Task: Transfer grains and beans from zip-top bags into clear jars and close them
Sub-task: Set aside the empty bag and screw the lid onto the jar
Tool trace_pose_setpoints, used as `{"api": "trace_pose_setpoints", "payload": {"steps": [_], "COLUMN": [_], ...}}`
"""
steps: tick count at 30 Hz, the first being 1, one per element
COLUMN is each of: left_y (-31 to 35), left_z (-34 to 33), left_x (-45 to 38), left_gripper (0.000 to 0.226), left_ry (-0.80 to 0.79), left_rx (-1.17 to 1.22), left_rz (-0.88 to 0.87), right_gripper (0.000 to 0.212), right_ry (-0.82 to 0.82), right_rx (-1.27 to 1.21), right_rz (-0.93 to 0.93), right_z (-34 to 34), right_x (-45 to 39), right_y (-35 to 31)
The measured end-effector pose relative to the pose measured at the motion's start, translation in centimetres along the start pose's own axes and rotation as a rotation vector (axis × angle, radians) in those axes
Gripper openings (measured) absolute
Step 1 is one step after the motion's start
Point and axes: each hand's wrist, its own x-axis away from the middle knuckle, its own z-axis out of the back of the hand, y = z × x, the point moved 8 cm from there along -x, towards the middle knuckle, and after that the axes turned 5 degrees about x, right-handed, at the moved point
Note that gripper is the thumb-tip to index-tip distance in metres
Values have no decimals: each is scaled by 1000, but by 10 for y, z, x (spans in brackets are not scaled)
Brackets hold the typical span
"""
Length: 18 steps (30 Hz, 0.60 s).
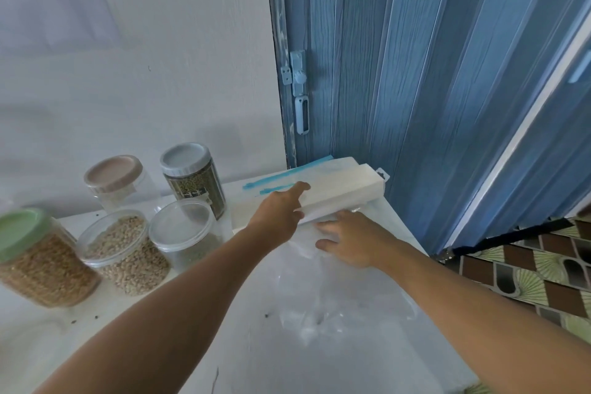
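My left hand [278,213] reaches to the back of the white table [224,329] and grips the near end of a white box [345,190], fingers on top. Under the box lie zip-top bags with blue strips [271,182]. My right hand [350,241] rests flat on an empty clear bag [319,307], its fingers pointing left beneath the box's front edge. At the left stand several jars: a green-lidded jar of grain [38,262], an open jar of pale beans [124,253], an open, nearly empty jar [185,233], a brown-lidded empty jar [115,182] and a grey-lidded jar of green beans [195,182].
A blue folding door [415,89] with a latch stands right behind the table's back right corner. A white wall runs along the left. Patterned floor tiles [527,272] show beyond the table's right edge. A few spilled grains dot the table near the jars.
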Motion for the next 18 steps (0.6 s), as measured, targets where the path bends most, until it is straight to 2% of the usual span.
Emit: {"api": "trace_pose_setpoints", "payload": {"steps": [3,6,10,12,15,17,18], "left_y": [-6,-11,-17,-18,-14,-13,-13], "left_z": [-1,-4,-7,-7,-9,-10,-10], "left_x": [-4,-7,-8,-9,-9,-8,-8], "left_gripper": [57,58,57,57,56,55,55], "left_ry": [-4,0,-1,-4,3,14,19], "left_rx": [-10,-12,41,49,33,31,32], "left_rz": [4,14,35,45,37,34,33], "right_gripper": [45,56,75,82,87,101,102], "right_ry": [11,-4,-294,-360,-318,-302,-297], "right_rx": [36,37,23,74,148,196,224], "right_rz": [-18,-20,46,61,129,165,176], "right_z": [11,20,0,-18,-35,-40,-42], "right_x": [5,14,35,39,38,40,40], "right_y": [2,-2,-18,-16,-11,-9,-8]}}
